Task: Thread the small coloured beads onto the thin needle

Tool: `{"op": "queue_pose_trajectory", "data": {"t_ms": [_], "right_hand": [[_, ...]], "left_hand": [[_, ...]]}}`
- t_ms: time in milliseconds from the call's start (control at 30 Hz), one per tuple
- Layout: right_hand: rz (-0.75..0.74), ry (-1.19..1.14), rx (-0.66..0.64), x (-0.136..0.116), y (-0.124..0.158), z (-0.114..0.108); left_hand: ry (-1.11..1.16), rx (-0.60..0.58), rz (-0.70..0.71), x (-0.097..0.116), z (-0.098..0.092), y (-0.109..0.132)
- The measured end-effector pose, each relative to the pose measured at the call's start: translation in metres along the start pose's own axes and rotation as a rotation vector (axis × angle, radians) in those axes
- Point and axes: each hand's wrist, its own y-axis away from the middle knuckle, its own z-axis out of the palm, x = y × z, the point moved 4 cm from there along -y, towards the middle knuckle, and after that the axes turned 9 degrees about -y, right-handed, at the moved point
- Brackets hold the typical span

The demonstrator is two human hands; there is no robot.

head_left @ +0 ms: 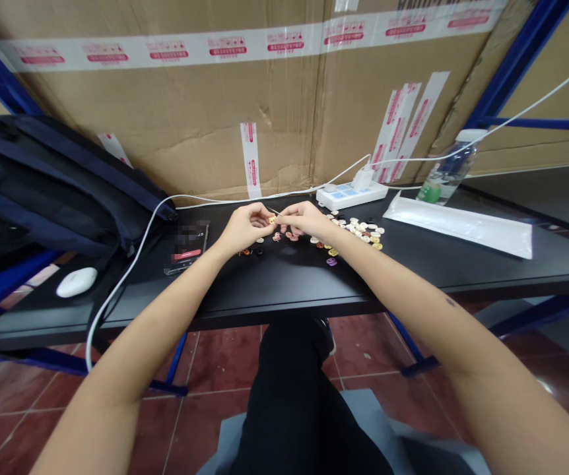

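Note:
My left hand (246,227) pinches a small yellow piece (272,220), which looks like a bead or charm, between thumb and fingertips. Close beside it, my right hand (304,220) is closed with its fingertips on a thin, stiff-looking strand (274,212) that reaches toward the yellow piece. Whether the strand passes through the piece is too small to tell. Under the hands lie a few pink pieces (292,236). To the right, partly behind my right forearm, spreads a pile of small white, yellow and brown pieces (364,231), with a purple piece (332,262) nearer the table's front edge.
A white power strip (351,195) with a plugged-in cable stands behind the pile. To the right are a long white packet (457,224) and a bottle (447,168). On the left lie a dark flat package (188,247), a white case (76,282) and a backpack (66,178). Cardboard backs the table.

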Motion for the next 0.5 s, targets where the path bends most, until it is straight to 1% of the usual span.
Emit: {"op": "queue_pose_trajectory", "data": {"t_ms": [500], "right_hand": [[0.010, 0.021, 0.012, -0.0022, 0.0021, 0.0005]], "left_hand": [[-0.005, 0.004, -0.001, 0.0020, -0.0009, 0.0005]]}}
